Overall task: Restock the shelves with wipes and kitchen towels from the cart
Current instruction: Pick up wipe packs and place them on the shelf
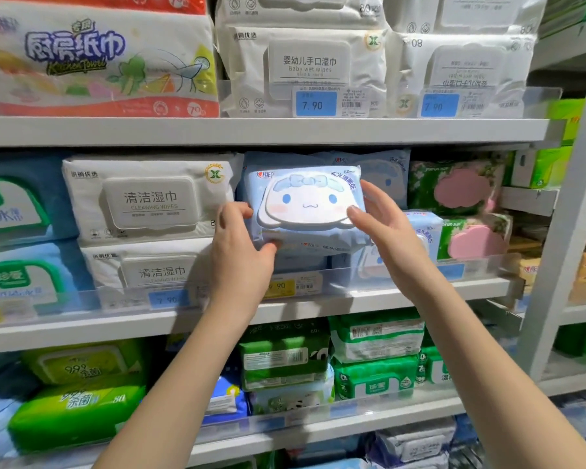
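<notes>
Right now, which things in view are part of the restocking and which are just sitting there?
In play: blue pack, held by left hand and right hand; middle shelf behind it.
Just there: cleaning wipes, baby wipes, kitchen towels, green packs below.

A wipes pack [305, 204] is held between two hands at the front of the middle shelf [352, 294], with the left hand [241, 252] at its lower left corner and the right hand [386, 231] on its right edge. Two stacked cleaning-wipes packs [149, 198] lie to its left, two stacked lidded packs [460, 211] to its right. On the upper shelf [251, 130], a kitchen towel pack [92, 59] sits left of the baby wipes packs [308, 66].
</notes>
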A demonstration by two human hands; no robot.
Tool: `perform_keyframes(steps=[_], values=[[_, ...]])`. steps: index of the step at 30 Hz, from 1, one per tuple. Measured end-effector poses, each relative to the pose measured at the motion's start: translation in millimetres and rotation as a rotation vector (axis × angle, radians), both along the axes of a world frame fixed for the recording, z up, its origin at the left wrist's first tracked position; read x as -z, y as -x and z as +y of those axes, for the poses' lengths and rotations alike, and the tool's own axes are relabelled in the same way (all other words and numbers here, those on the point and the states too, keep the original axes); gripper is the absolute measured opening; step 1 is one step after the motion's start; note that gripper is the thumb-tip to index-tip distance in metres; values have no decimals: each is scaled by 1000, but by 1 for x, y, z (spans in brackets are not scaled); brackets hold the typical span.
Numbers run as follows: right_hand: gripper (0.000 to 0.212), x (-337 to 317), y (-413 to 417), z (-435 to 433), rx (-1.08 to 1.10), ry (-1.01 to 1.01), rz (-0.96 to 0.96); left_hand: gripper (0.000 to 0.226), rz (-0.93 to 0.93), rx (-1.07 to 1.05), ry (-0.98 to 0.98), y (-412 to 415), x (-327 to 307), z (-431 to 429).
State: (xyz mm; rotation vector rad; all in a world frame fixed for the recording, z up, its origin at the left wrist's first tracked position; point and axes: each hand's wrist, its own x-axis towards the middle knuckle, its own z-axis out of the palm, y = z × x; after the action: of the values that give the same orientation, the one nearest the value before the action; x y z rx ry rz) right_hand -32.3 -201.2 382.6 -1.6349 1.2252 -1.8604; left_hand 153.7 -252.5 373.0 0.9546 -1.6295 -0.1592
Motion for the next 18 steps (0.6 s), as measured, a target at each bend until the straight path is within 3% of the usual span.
perform_keyframes(steps=[8,13,16,18], values=[[59,10,0,-24,123,87,67,37,-95,-126,74,7,11,-9],[64,21,-3,-29,220,160,156,78,-128,-46,49,1,13,-9],[70,28,-3,-34,296,129,242,73,-168,-112,96,1,15,-11],[85,32,-3,-36,378,80,345,72,-264,-224,177,2,21,-15]])
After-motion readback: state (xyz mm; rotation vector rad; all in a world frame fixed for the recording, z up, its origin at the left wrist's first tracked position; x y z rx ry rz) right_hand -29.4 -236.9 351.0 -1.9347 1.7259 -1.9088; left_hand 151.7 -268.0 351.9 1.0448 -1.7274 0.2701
